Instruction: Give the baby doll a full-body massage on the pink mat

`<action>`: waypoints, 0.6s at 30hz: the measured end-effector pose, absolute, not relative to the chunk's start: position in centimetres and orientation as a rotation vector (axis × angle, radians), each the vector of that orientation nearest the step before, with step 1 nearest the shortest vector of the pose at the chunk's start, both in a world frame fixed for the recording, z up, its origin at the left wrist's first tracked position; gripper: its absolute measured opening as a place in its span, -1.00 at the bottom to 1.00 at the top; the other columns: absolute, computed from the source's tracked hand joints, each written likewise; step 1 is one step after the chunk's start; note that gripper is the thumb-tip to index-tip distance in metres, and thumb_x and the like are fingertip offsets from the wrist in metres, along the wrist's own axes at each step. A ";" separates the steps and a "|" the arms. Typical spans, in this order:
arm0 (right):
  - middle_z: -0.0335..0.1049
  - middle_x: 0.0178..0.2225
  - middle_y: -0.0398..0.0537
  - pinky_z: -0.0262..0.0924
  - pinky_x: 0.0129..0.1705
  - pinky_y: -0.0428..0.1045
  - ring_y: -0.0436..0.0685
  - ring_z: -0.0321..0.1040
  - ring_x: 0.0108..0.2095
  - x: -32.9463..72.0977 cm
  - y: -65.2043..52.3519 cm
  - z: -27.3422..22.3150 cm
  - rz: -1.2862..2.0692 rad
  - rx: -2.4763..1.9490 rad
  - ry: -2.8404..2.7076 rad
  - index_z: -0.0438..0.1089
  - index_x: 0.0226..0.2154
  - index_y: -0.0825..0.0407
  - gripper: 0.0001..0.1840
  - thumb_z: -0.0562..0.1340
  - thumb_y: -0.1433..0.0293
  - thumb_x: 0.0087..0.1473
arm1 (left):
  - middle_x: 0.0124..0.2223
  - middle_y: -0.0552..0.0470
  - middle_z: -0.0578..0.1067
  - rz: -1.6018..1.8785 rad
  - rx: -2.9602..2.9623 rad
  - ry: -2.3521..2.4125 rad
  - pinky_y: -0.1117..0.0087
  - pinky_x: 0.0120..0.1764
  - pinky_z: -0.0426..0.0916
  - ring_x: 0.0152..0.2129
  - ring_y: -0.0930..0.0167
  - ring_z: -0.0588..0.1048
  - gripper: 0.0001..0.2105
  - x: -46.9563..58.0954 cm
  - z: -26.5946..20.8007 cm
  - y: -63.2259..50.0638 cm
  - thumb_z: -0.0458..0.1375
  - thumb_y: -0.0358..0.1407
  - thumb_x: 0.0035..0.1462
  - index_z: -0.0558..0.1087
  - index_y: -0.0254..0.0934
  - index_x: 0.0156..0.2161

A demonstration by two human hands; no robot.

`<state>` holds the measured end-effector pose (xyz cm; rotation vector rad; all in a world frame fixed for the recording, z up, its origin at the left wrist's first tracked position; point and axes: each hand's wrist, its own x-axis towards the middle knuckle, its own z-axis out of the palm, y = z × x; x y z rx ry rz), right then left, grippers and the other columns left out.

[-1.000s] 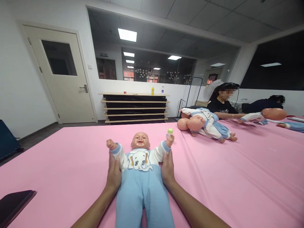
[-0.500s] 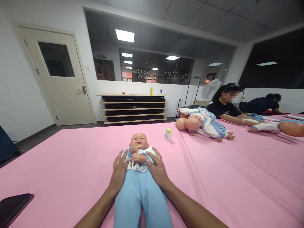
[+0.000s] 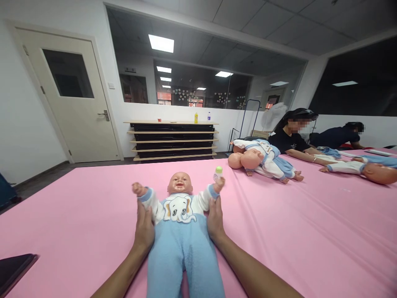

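Note:
A baby doll [image 3: 181,236] in a white top and light blue trousers, with an elephant face on the chest, lies on its back before me, head away. Its arms are spread out to both sides. My left hand [image 3: 144,227] is closed at the sleeve of the doll's arm on the left, fingertips partly hidden behind it. On the other side, my right hand [image 3: 216,221] grips the other sleeve below the doll's fist. Just behind that fist stands a small white bottle with a green cap [image 3: 218,171], partly covered by it.
A pink-covered table [image 3: 77,231] bears everything. Several dressed dolls [image 3: 263,159] are piled at the back right, and another doll [image 3: 366,169] lies in front of a co-worker [image 3: 293,136]. A dark flat device [image 3: 15,271] lies at the near left.
The doll's arms, folded across its chest before, are now spread outward. Both my hands have moved apart with them, uncovering the elephant face. The view has shifted slightly.

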<state>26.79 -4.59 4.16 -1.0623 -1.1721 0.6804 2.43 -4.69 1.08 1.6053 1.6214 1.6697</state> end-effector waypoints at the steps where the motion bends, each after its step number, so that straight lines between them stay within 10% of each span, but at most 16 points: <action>1: 0.08 0.28 -0.05 -0.02 0.29 0.13 0.15 0.06 0.27 26.6 -4.8 4.3 0.697 -1.014 -1.275 0.02 0.29 -0.09 -0.40 -0.05 0.08 0.28 | 0.41 0.00 -0.07 1.645 1.592 1.592 0.24 0.31 -0.04 0.34 0.37 -0.06 -0.43 2.6 1.2 -4.7 -0.26 -0.06 0.34 -0.18 -0.14 0.38; 10: -0.12 0.35 -0.11 -0.20 0.34 0.27 0.25 -0.20 0.36 25.7 -5.7 5.0 0.654 -1.039 -1.680 0.39 0.07 -0.20 -0.56 0.16 0.09 0.17 | 0.39 0.13 0.00 1.238 1.882 1.580 0.03 0.31 -0.09 0.35 0.35 -0.12 -0.52 3.6 2.7 -5.6 -0.32 -0.10 0.35 0.09 0.05 0.31; 18: 0.05 0.30 -0.01 -0.07 0.31 0.20 0.22 -0.04 0.31 26.0 -5.7 4.4 0.643 -1.000 -1.445 0.06 0.28 -0.10 -0.34 0.14 0.11 0.19 | 0.39 -0.01 0.00 1.556 1.704 1.613 0.09 0.31 -0.03 0.33 0.27 -0.02 -0.45 3.3 2.4 -5.5 -0.19 -0.12 0.33 -0.15 -0.09 0.38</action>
